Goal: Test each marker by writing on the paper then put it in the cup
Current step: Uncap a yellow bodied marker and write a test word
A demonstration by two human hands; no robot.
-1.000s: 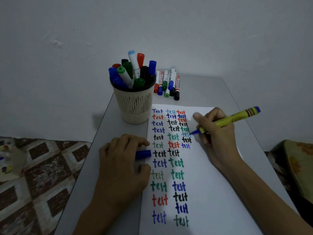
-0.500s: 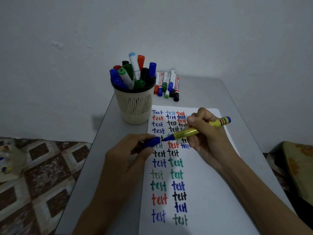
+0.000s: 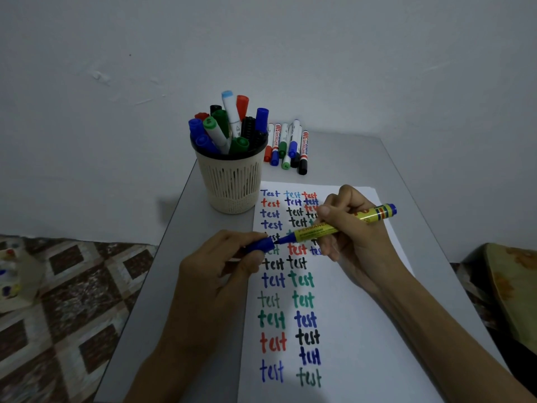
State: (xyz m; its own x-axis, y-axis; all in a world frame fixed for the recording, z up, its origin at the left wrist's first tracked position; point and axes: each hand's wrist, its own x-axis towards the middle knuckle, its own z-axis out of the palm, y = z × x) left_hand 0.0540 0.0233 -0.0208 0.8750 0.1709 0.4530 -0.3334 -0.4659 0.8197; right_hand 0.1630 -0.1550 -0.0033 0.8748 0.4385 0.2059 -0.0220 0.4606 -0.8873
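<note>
- Left hand (image 3: 220,266): thumb and fingers curl round the blue cap (image 3: 261,245), pinching it with its mouth turned toward the other hand.
- Right hand (image 3: 357,237): thumb and fingers grip the yellow marker (image 3: 319,229) at mid-barrel. The blue nib juts out past the fingertips and the tail end past the knuckles.
- Position: nib and cap mouth meet between the two sets of fingertips, just above the paper (image 3: 363,330). Whether the nib has entered the cap cannot be told.
- Risk, skewed entry: if the barrel is angled off the cap's axis, the nib would likely strike the rim or the left fingertips and ink them.
- Risk, partial seating: a cap pushed on only partway may work loose later, leaving the nib to dry.
- Risk, smearing: the right hand covers part of the last written column. If it rests on fresh ink there, the words under the palm may smudge.
- Risk, crowding: the cup (image 3: 232,184), beyond the left fingers, is packed with capped markers. A long barrel may ride high or jostle its neighbours on entry.
- Appearance: the barrel is yellow with black print, has a band of coloured stripes near the tail, and is blue at both ends. It looks rigid, so the cap probably needs a firm push.
- Loose markers (image 3: 287,146) lie beside the cup, well apart from both hands.
</note>
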